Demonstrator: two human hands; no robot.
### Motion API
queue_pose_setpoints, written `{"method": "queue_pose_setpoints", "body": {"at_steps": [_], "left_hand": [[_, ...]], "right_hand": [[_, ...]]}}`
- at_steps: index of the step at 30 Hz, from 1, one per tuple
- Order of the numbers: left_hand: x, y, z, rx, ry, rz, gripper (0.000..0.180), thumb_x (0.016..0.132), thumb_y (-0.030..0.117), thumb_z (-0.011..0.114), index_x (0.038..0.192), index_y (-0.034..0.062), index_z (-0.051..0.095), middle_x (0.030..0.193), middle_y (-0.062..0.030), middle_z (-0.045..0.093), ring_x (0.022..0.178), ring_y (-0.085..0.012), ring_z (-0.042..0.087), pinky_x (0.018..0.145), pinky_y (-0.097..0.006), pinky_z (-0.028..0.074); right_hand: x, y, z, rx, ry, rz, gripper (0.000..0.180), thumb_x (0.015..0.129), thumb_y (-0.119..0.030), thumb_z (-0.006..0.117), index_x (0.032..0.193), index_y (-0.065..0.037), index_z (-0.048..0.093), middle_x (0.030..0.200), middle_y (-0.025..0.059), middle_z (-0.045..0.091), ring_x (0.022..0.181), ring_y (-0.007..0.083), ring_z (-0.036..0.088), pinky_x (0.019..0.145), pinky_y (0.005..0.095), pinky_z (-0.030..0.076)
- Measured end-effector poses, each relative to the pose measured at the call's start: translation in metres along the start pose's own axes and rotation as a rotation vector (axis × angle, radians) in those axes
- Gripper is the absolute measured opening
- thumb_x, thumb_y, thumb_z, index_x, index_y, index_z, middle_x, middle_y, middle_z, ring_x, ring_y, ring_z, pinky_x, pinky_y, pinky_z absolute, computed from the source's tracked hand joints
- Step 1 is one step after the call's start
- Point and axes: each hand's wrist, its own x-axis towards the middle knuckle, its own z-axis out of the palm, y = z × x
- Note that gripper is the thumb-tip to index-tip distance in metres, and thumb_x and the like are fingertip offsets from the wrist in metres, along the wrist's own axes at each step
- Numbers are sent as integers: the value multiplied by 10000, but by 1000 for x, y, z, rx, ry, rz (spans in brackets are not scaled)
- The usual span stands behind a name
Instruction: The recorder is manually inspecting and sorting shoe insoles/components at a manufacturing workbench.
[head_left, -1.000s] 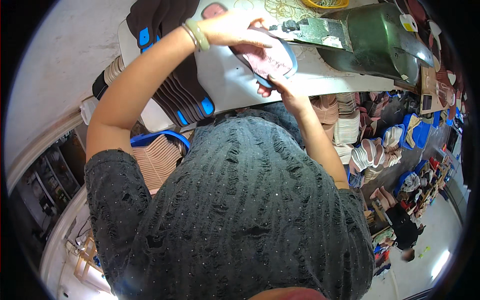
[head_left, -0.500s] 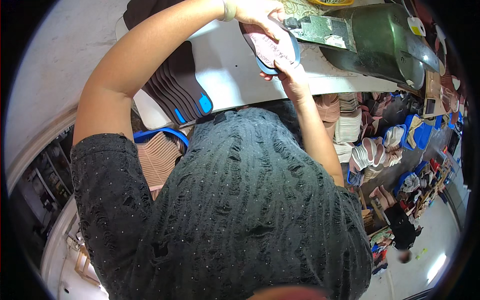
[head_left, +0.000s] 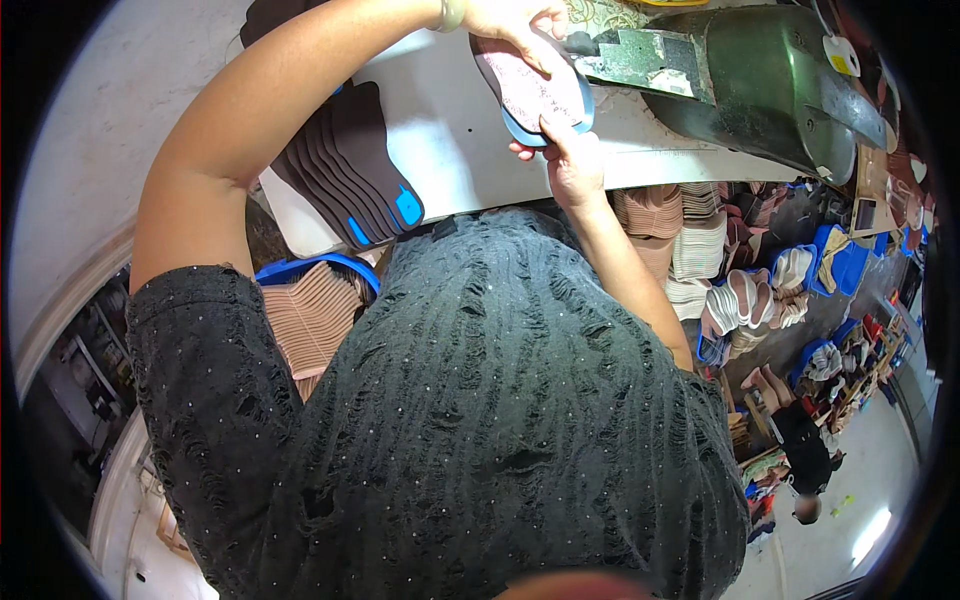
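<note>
At the front of the green sewing machine [head_left: 640,65] I hold a shoe insole [head_left: 530,88]. It has a pale pink speckled face, a dark edge on its left side and a blue layer showing at its right and lower rim. My left hand [head_left: 512,25] is closed over its upper end, with the thumb lying on the pink face. From below, my right hand [head_left: 573,168] pinches the lower end, thumb on top and fingers beneath. The insole's top end is partly hidden by my left hand, close to the machine's narrow arm.
A fanned stack of dark insoles [head_left: 345,165] with blue patches lies on the white table [head_left: 450,130] to the left. Below it, a blue tub [head_left: 350,264] holds pinkish insoles [head_left: 308,318]. Piled insoles [head_left: 652,215] stand at the right, and another person [head_left: 803,445] is farther off.
Both hands and the insole have shifted slightly left, and the lower end has risen a little. My grip on it looks the same.
</note>
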Motion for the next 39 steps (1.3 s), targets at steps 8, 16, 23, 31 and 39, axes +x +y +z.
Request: {"method": "queue_pose_setpoints", "body": {"at_steps": [8, 16, 23, 31, 39], "left_hand": [[-7, -7, -16, 227, 147, -115, 378, 783, 229, 683, 1063, -6, 587, 976, -89, 651, 894, -150, 570, 820, -298, 455], [-16, -17, -31, 294, 91, -53, 468, 806, 248, 651, 1210, 42, 539, 1142, -130, 595, 1050, -193, 532, 922, -314, 408], [-35, -15, 4, 209, 274, 132, 387, 873, 184, 571, 1224, 32, 513, 1141, -122, 552, 1051, -206, 510, 923, -327, 407], [-41, -3, 58, -416, 511, -80, 389, 895, 169, 551, 1234, -11, 490, 1154, -113, 573, 1031, -157, 539, 912, -283, 434], [-36, 3, 78, -372, 676, 28, 337, 896, 149, 545, 1188, -20, 530, 1106, -103, 599, 993, -152, 551, 892, -280, 442]], "right_hand": [[19, -11, 9, -100, 31, 59, 284, 910, -189, 509, 971, 77, 586, 800, 159, 639, 636, 202, 628, 552, 267, 492], [33, -26, 20, -183, 52, 99, 347, 891, -303, 550, 854, 36, 615, 665, 137, 638, 546, 151, 599, 507, 233, 456], [34, -37, 16, -265, 111, 93, 307, 875, -276, 581, 825, 23, 628, 645, 123, 634, 516, 135, 591, 487, 217, 447], [31, -46, 8, -342, 150, -4, 296, 884, -240, 570, 843, 44, 641, 640, 78, 628, 540, 105, 608, 476, 190, 440], [26, -36, 6, -346, 90, 85, 254, 875, -232, 586, 881, 16, 639, 688, 104, 646, 559, 128, 590, 528, 231, 453]]}}
